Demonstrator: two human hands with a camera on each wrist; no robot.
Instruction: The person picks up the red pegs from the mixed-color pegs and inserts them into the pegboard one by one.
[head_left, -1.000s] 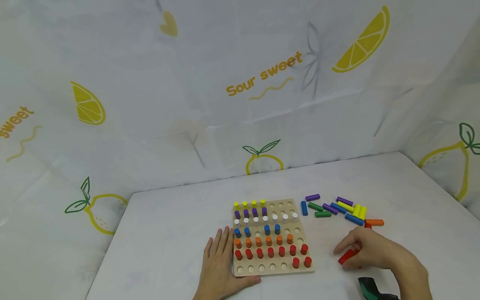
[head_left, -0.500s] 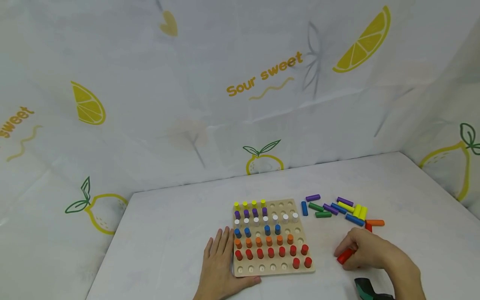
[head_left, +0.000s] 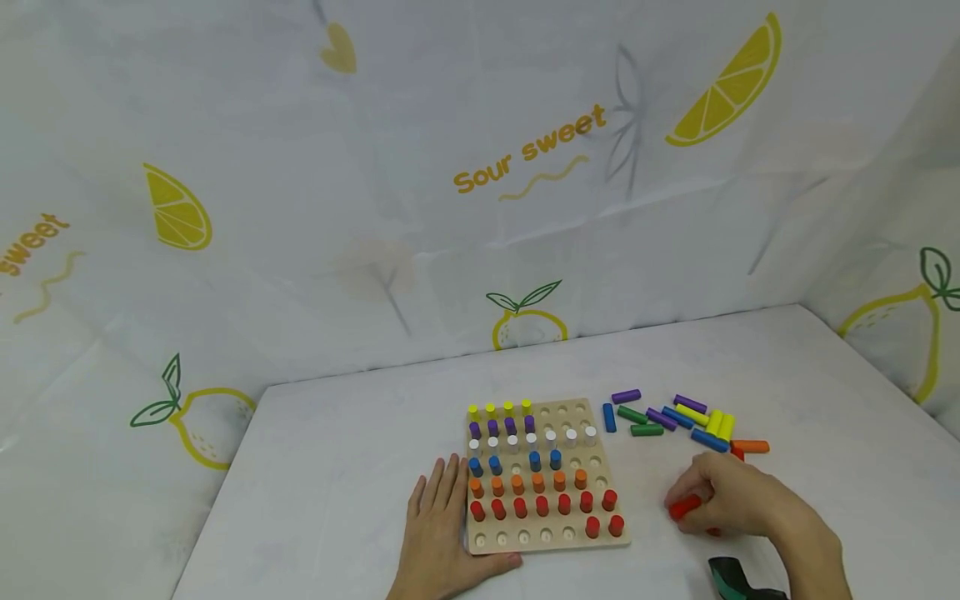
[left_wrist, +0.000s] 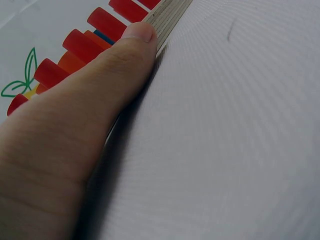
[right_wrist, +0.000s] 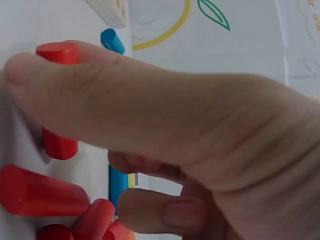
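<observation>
A wooden pegboard (head_left: 558,546) carries rows of yellow, purple, white, blue, orange and red pegs, with bare holes in most rows. My left hand (head_left: 442,533) lies at its near left corner, fingers straight along the left side. The left thumb (left_wrist: 125,57) presses along the front edge in the left wrist view. To the right of the board, my right hand (head_left: 738,497) pinches a red peg (right_wrist: 61,145) between thumb and finger, low over the table. More loose red pegs (right_wrist: 45,194) lie beneath that hand, partly hidden by it in the head view.
Beyond the right hand lie loose pegs: a green peg (head_left: 647,430), a blue peg (head_left: 609,417), an orange peg (head_left: 750,446), yellow pegs (head_left: 720,424) and several others. A black and green object (head_left: 738,579) shows by the right wrist. A lemon-printed cloth (head_left: 420,208) rises behind the table.
The right hand's fingers have shifted slightly left with the red peg, which now lies at a flatter angle. The left hand and the board have stayed put.
</observation>
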